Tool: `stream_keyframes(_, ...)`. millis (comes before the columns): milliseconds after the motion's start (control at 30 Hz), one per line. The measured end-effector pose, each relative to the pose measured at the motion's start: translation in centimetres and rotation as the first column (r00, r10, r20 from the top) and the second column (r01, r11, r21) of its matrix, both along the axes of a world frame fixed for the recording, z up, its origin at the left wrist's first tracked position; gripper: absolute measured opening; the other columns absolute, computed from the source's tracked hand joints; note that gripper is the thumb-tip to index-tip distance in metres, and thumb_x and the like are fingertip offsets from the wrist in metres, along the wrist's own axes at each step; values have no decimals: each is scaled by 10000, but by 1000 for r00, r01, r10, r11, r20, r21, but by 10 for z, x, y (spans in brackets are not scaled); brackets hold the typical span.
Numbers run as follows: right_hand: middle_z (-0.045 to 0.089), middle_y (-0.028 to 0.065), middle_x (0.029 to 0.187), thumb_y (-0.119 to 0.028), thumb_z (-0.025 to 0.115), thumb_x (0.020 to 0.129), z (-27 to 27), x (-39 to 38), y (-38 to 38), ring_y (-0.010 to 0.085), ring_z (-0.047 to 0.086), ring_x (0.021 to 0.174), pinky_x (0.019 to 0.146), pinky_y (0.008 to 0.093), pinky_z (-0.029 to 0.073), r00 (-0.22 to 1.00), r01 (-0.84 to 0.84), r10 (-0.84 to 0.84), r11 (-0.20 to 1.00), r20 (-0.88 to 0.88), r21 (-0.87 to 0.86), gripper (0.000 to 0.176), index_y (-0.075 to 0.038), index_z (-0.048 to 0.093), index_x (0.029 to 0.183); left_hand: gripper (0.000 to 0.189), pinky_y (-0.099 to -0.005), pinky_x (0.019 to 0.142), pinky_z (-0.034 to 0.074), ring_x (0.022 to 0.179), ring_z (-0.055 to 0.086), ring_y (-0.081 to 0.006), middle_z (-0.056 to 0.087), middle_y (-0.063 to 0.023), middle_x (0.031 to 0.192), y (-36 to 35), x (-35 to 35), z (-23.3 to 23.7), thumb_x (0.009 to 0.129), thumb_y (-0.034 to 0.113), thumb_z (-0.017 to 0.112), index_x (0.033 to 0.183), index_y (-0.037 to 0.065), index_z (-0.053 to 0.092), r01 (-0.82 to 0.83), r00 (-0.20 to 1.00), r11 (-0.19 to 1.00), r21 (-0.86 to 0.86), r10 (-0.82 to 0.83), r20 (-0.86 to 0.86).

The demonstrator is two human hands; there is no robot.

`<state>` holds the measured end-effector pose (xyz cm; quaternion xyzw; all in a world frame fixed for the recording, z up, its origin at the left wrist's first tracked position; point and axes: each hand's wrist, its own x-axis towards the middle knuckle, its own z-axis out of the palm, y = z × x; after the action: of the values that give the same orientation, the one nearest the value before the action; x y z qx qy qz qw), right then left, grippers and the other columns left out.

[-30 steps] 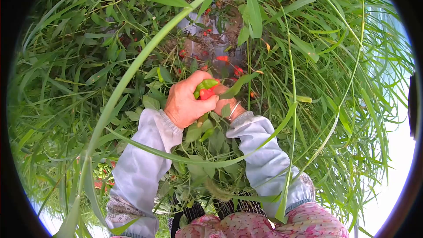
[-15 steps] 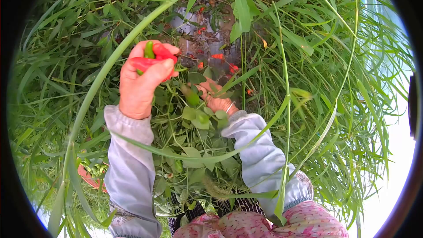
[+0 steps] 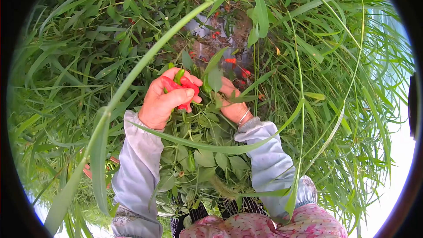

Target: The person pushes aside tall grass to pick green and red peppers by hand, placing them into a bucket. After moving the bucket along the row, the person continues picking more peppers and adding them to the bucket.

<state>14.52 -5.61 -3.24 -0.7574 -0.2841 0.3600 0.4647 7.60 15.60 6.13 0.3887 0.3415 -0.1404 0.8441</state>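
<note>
My left hand (image 3: 161, 99) is closed around several red peppers (image 3: 175, 92) with green stems, held above the plant. Close to its fingertips hangs a green pepper (image 3: 206, 84) among the leaves. My right hand (image 3: 232, 102) is on the other side of that pepper, its fingers curled in at the foliage of the pepper plant (image 3: 215, 78). Leaves cover some of the right fingertips, so the exact spot they grip is hidden. Lower down on the plant, another green pepper (image 3: 191, 162) shows between leaves.
A thick grass stalk (image 3: 145, 61) arches across the view in front of my left arm, and a long blade (image 3: 220, 149) crosses both sleeves. Red peppers (image 3: 230, 61) lie on dark sheeting (image 3: 205, 39) beyond my hands. Dense grass (image 3: 335, 105) stands to the right.
My left hand, still holding the red peppers, has moved right and down toward my right hand. Leaves by the right hand have shifted upright, and the green pepper now shows between the hands.
</note>
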Motion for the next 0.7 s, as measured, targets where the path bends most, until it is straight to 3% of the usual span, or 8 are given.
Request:
stream_keyframes(133,533,116,1211,-56,717,690,20,-2,7,293,492,1147,977,380,396,994,92,-85,989,-65,120,365,-66,611,1039,266,-318,616,541,824,652,-242,592,-131,1041,2,-9,-4,757,176,646,959,54,523,2,999,997,-77,-6,-50)
stream_keyframes(167,531,124,1205,-59,724,699,26,-3,8,289,498,1140,973,367,393,991,112,-110,993,-77,23,320,-51,603,996,258,-337,651,551,845,653,-257,595,-129,1029,1,-11,-2,751,170,645,943,50,521,-14,999,997,-76,10,-46)
stream_keyframes(267,515,127,1232,-81,707,747,34,-5,6,263,493,1146,966,353,390,913,254,-259,966,-314,-57,289,-48,592,1009,261,-347,663,551,840,654,-263,596,-125,1008,-2,-19,-1,745,165,638,946,41,525,-30,999,992,-122,34,26)
stream_keyframes(300,498,120,1264,-127,667,808,27,-2,-1,233,477,1160,966,345,380,952,174,-190,981,-239,-84,240,-47,603,1025,275,-354,676,550,840,653,-257,602,-115,967,-3,-19,-1,748,167,627,969,34,532,-15,1000,993,-113,16,1)
stream_keyframes(433,524,115,1238,-178,619,861,33,-5,-4,220,467,1167,974,340,369,902,261,-263,964,-342,-53,260,-46,599,1084,362,-330,642,540,787,648,-228,610,-100,913,-6,-6,1,765,184,610,1073,10,535,96,979,990,-103,-113,-170)
stream_keyframes(600,527,117,1218,-108,602,860,38,-12,-6,233,500,1133,953,340,395,831,312,-320,945,-455,-96,241,-71,609,1098,478,-304,564,519,691,629,-196,611,-99,906,-2,5,-18,774,201,595,1198,1,499,214,961,956,-198,-242,-132)
stream_keyframes(633,519,117,1226,-92,601,857,38,-11,-7,232,509,1123,945,340,404,873,266,-264,962,-409,-54,266,-76,596,1122,485,-305,559,517,677,626,-194,610,-99,904,0,7,-18,774,203,593,1204,2,496,224,957,953,-202,-254,-137)
stream_keyframes(700,483,116,1269,-70,605,846,38,-7,-6,242,526,1110,929,340,422,998,35,-29,993,-57,117,466,-112,456,1286,521,-303,541,510,631,615,-189,614,-101,904,6,11,-18,768,209,594,1234,6,481,266,948,935,-235,-298,-113)
